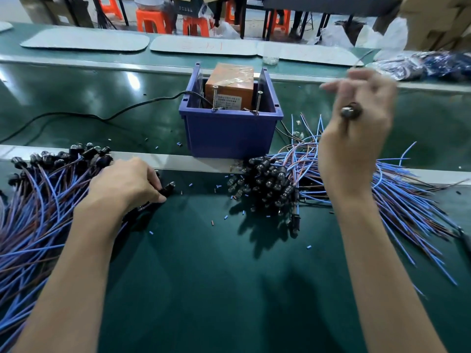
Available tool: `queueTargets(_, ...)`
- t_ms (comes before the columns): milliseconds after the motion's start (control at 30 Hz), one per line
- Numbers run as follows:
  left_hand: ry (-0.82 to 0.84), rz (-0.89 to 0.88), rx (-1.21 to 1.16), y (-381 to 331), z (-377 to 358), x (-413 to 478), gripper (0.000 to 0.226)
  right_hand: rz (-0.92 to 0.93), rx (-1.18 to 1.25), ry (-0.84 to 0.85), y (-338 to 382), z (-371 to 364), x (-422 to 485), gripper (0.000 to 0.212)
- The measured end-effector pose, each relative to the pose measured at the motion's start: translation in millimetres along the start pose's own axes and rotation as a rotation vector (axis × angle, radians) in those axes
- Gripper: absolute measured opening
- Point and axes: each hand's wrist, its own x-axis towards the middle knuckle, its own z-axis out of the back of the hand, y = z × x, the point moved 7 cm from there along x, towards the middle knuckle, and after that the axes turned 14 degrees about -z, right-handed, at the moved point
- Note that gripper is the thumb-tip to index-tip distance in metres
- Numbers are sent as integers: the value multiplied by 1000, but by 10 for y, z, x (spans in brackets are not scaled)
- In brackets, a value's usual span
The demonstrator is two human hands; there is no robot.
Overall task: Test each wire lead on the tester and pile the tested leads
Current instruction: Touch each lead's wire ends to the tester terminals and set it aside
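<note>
So the right hand point(356, 128) is up in the air, fingers curled round one lead point(351, 110) by its black bulb socket (blurry, so its wire's hard to follow). The left hand point(127, 182) is down on the green mat point(204, 276), pinching another black socket point(167, 189) at the edge of the left pile point(38, 200). The leads are blue and brown wires with dark sockets. The right pile point(275, 182) lies beside the blue bin point(229, 131) holding the orange tester point(229, 82).
</note>
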Motion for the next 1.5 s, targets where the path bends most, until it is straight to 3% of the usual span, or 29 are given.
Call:
queueTargets(67,-7,-1,7,0,-1,3,23,5,-92,257,56,-339,-284,26)
queueTargets(133,-7,-3,15,-5,-4,6,23,-85,-307,702,-178,-698,-572,27)
queueTargets(167,-6,-7,19,-13,-4,7,22,-109,-397,815,-277,-759,-610,31)
queueTargets(300,-39,-46,23,-97,42,4,22,-126,-466,920,-278,-760,-645,63)
queueTargets(433,-171,-161,-20,-336,180,-44,21,-83,-387,836,-142,-684,-573,66)
queueTargets(533,-339,-331,-196,-638,323,-140,19,-62,-148,623,89,-555,-519,42)
queueTargets(600,-425,-489,-369,-896,407,-259,21,-68,49,575,238,-478,-519,24)
queueTargets(633,-453,-560,-446,-1026,440,-325,21,-74,117,625,285,-478,-545,22)
queueTargets(733,-501,-688,-591,-1307,456,-477,22,-135,298,1000,387,-597,-766,13)
queueTargets(800,-483,-704,-692,-1402,413,-511,27,-151,410,1037,387,-607,-781,14)
queueTargets(933,-446,-590,-987,-1378,394,-499,25,-163,447,790,314,-488,-585,8)
queueTargets(1033,-165,-389,-1228,-1407,235,-434,23,-170,510,654,321,-392,-494,10)
queueTargets(1100,-2,-254,-1309,-1470,92,-432,46,-217,633,635,351,-362,-487,14)
queueTargets(1133,1,-198,-1363,-1475,48,-421,56,-244,695,626,363,-344,-486,15)
queueTargets(1200,-97,-123,-1502,-1449,27,-400,62,-266,784,605,397,-299,-482,18)
queueTargets(1300,-338,-63,-1694,-1289,82,-352,53,-273,866,545,414,-229,-454,22)
queueTargets(1400,-554,-38,-1736,-1094,167,-350,45,-345,919,499,348,-201,-404,26)
queueTargets(1500,-659,-58,-1691,-1009,249,-402,30,-385,820,458,245,-177,-349,12)
